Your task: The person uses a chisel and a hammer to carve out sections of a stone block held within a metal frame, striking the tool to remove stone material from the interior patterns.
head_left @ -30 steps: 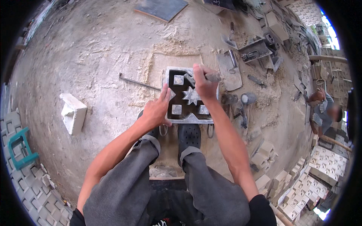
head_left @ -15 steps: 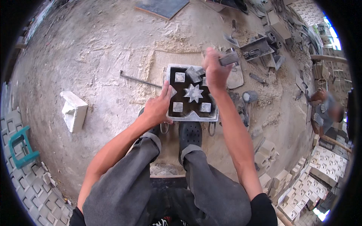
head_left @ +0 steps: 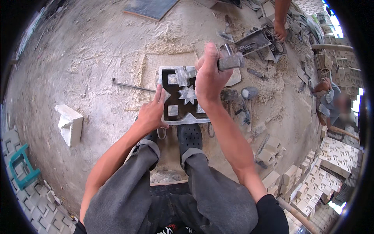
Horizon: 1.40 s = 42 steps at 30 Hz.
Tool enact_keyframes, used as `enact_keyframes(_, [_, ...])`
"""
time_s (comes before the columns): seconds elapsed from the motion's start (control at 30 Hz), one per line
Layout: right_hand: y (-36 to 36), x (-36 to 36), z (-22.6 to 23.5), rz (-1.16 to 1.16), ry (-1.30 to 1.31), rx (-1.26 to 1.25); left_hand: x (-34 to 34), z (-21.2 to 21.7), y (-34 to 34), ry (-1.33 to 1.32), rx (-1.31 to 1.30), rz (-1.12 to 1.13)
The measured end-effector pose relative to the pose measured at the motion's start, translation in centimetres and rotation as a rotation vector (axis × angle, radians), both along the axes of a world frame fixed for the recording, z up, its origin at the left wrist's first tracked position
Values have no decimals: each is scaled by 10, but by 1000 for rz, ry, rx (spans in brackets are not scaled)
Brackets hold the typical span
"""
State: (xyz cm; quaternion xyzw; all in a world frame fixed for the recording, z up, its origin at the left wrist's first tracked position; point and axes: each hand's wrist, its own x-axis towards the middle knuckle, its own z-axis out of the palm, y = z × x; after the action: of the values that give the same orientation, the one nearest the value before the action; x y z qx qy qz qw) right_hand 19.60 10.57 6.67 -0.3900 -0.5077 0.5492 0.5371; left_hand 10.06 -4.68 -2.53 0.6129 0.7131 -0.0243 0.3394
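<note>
A square grey metal mould (head_left: 181, 121) lies on the ground before my shoes, with a star-shaped piece (head_left: 187, 94) at its centre and square blocks around it. My left hand (head_left: 152, 111) grips its near left corner, fingers stretched along the left side and thumb at the near edge. Above the mould's right side, my right hand (head_left: 210, 76) is closed round a grey tool with a blocky metal head (head_left: 230, 61); its grip is hidden by my fingers. Another grey blocky piece (head_left: 182, 76) appears over the mould's far part; whether it joins the tool I cannot tell.
Left of the mould lie a thin metal bar (head_left: 130, 85) and a whitish cast block (head_left: 71, 123). Right are a grey cylinder (head_left: 249, 93), a trowel (head_left: 226, 35) and a metal box-like mould (head_left: 249, 42). Another person's hand (head_left: 279, 31) reaches in far right. A teal stool (head_left: 24, 165) stands left.
The whole view has shifted, moving the scene left. The tool in my right hand has turned slightly, its cylindrical part now showing. Another person's arm has appeared at the far right. My left hand stays put.
</note>
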Motion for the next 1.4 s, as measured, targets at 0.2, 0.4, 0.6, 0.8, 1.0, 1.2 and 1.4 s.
enact_keyframes(0.2, [-5,12,-6,-191,-30,-72,-1,3,-1,3,3,-3])
enact_keyframes(0.4, [-5,14,-16,-142,3,-120,-1,3,-2,-1,6,-2])
enact_keyframes(0.6, [-17,6,-11,-56,-46,-53,-5,-3,-6,7,26,-1])
enact_keyframes(0.8, [12,-5,-75,42,-249,-75,-1,0,-1,-11,-14,-6])
enact_keyframes(1.0, [-5,0,-49,-19,-99,-26,-3,-6,-5,9,35,2])
enact_keyframes(1.2, [11,-3,-57,-73,-156,-240,-1,2,0,-35,-7,12])
enact_keyframes(1.4, [-17,12,-64,28,-225,140,-1,-4,-3,13,28,1])
